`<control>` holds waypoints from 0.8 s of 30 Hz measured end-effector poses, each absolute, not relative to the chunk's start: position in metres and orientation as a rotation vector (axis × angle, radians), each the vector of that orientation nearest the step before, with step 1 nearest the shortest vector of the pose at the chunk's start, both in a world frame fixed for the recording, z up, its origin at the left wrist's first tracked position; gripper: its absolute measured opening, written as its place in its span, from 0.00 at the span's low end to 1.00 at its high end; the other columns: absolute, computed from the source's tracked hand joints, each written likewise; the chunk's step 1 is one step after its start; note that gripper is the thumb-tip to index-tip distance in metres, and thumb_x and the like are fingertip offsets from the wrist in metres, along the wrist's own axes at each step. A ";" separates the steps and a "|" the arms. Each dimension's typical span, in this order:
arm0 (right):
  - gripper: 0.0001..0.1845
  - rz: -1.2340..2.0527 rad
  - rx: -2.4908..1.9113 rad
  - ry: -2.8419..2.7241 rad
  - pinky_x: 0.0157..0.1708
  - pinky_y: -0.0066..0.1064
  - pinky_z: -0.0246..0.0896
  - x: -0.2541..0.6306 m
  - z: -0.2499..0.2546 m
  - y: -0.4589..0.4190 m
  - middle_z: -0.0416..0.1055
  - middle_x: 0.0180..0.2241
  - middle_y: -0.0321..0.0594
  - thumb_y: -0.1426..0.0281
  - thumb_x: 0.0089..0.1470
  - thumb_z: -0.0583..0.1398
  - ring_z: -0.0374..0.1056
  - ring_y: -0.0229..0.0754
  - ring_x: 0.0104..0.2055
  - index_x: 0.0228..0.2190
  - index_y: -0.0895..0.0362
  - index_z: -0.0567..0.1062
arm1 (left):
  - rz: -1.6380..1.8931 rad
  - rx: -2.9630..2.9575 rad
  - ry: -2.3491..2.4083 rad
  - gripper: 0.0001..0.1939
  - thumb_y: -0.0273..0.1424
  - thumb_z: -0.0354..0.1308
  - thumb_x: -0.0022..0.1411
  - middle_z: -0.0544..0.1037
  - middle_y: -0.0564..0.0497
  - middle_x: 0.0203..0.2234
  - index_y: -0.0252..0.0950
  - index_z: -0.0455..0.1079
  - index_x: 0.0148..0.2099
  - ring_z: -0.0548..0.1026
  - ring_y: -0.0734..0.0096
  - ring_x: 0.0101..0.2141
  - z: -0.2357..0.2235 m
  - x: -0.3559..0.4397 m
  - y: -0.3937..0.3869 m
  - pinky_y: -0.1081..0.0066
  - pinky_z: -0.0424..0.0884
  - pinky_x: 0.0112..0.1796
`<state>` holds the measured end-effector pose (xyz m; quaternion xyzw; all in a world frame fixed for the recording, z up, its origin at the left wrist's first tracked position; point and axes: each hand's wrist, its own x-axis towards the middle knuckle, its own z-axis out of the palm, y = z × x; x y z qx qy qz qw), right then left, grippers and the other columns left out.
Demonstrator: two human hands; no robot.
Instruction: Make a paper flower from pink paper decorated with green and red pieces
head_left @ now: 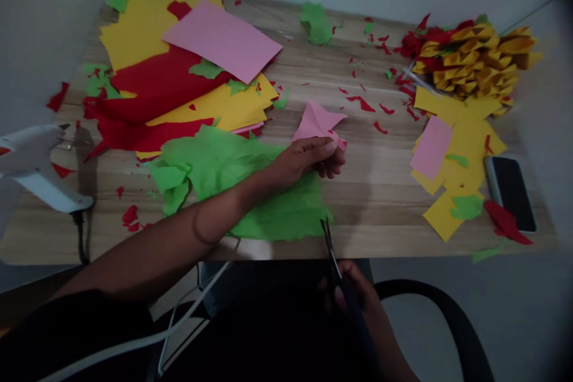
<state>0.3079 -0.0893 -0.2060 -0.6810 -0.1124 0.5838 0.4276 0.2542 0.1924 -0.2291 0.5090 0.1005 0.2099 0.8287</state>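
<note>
A wrinkled sheet of green crepe paper [268, 209] lies near the front edge of the table, under my left forearm. At its upper right corner my left hand [316, 158] is closed, fingers curled, seemingly on the paper's edge; the exact grip is hidden. A folded pink paper piece [316, 120] rests just behind that hand. My right hand [358, 292] grips dark-handled scissors [332, 250] below the table edge. The blades point up, slightly apart, with their tips at the green paper's lower right corner.
Yellow, red and pink sheets [221, 42] are piled at back left. A white glue gun [36, 161] stands at far left. Yellow paper flowers [474, 62], yellow cut pieces [470, 131] and a phone [510, 191] are at right. Red scraps [362, 102] litter the table [385, 203].
</note>
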 end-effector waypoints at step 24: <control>0.32 1.459 -1.702 -0.241 0.24 0.25 0.60 0.296 -0.203 -0.077 0.70 0.25 0.33 0.41 0.45 0.68 0.62 0.31 0.22 0.31 0.55 0.67 | 0.417 1.060 0.224 0.24 0.53 0.61 0.62 0.76 0.49 0.29 0.33 0.72 0.37 0.73 0.75 0.30 -0.228 0.254 0.194 0.72 0.69 0.33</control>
